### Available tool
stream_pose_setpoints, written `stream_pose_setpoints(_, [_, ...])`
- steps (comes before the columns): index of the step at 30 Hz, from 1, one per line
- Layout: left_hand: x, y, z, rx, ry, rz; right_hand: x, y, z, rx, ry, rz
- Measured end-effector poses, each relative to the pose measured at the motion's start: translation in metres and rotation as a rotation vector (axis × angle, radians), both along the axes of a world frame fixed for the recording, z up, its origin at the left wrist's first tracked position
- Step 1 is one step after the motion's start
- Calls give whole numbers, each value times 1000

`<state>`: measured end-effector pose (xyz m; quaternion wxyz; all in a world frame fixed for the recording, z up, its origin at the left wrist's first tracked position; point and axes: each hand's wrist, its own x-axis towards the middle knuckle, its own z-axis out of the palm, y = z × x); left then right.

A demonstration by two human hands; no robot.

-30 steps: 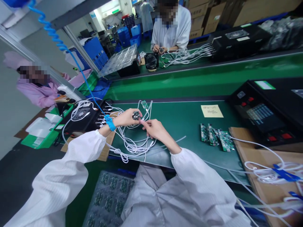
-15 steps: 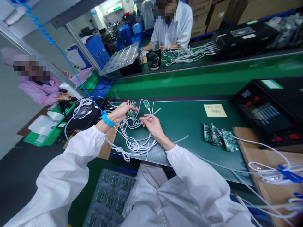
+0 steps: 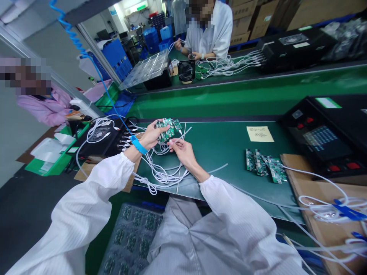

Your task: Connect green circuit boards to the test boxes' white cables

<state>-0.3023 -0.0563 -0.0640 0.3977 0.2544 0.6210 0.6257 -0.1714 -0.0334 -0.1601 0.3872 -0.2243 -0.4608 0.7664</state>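
Note:
My left hand (image 3: 151,136), with a blue wrist strap (image 3: 138,145), is closed on a green circuit board (image 3: 167,131), its face turned up toward me. Just below the board's edge, my right hand (image 3: 184,152) pinches the plug end of a white cable (image 3: 171,141). Whether plug and board touch, I cannot tell. A smaller green board (image 3: 178,124) with a white cable plugged in lies right behind the held one. Beneath both hands spreads a tangle of white cables (image 3: 160,172) on the green mat (image 3: 218,149).
On the right lie several boards (image 3: 259,163), a yellow note (image 3: 260,134) and a black test box (image 3: 323,133). Another black box (image 3: 100,139) with cables stands left. A tray of boards (image 3: 129,236) sits below the table edge. Two co-workers are nearby, one across the bench, one left.
My left hand has moved slightly right and turned the circuit board face up, nearer my right hand. The right hand has barely moved. The co-worker opposite has raised a hand with a cable.

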Motion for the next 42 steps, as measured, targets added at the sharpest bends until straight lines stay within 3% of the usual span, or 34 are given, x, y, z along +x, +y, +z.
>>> stream_pose_setpoints(14, [5,-4,0,2,88,-30,2,0,5,37,-4,-37])
stream_pose_setpoints(24, [3,-8,3,61,622,-107,3,4,5,77,-48,-55])
stream_pose_setpoints(33, [3,-7,9,122,696,-73,2,6,2,117,-87,-12])
stream_pose_setpoints(42, [10,-13,8,94,672,-76,4,-6,-1,212,-107,-126])
